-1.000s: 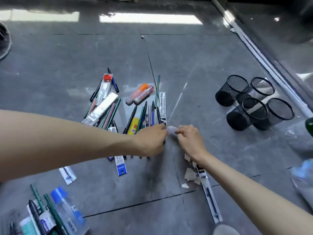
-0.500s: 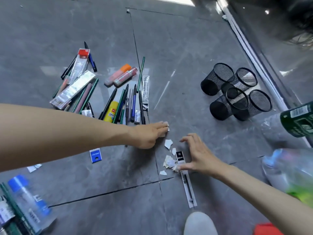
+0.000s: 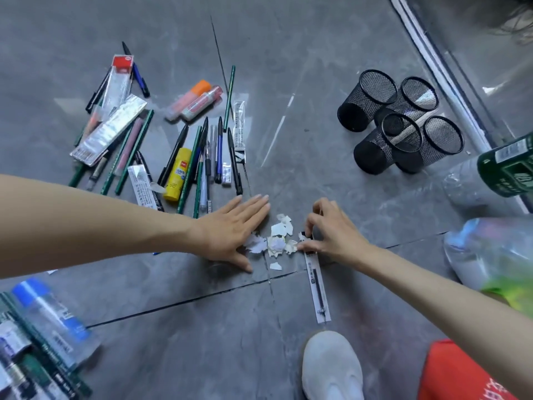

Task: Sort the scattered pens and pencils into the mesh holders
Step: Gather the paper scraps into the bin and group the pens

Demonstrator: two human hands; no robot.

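Currently, nearest you, a packaged pen (image 3: 316, 287) lies on the floor (image 3: 202, 327) just beyond your shoe (image 3: 331, 368). Your right hand (image 3: 331, 232) pinches the pen's upper end between thumb and curled fingers. Your left hand (image 3: 233, 226) lies flat on the floor, fingers straight and together, holding nothing. It sits just beside the torn paper scraps (image 3: 277, 241) between both hands. Beyond the left hand, the loose pens and pencils (image 3: 199, 160) lie scattered. Farther right, four mesh holders (image 3: 401, 122) stand clustered, well apart from that pile. One may contain a pale stick; this cannot be confirmed. Assessment: sorting has barely begun, and nearly every item is left to place.
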